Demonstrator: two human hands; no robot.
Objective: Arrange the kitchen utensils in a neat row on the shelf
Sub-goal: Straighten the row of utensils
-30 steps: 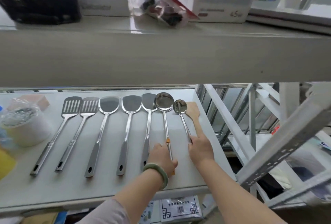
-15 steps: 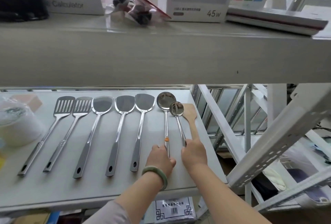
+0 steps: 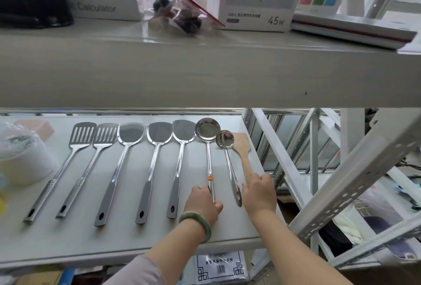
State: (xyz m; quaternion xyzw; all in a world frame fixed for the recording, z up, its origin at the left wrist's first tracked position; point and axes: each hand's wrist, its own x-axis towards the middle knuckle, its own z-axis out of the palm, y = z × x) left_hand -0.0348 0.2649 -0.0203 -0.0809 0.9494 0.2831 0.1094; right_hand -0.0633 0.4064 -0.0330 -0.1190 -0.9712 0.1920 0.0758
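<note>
Both hands have shifted: the right hand [image 3: 259, 193] has let go of the small ladle [image 3: 229, 159], fingers now loosely curled over the wooden spatula [image 3: 245, 150] handle, while the left hand [image 3: 202, 200] pinches the big ladle [image 3: 208, 148]. Eight utensils lie side by side on the shelf [image 3: 68, 243]; the ladle bowls touch, so the row looks nearly done.

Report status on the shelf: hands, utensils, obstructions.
Left hand on the big ladle handle; right hand on the wooden spatula handle. Small ladle lies free between them, bowl touching both neighbours. Five steel turners in row. Nothing blocking.
</note>
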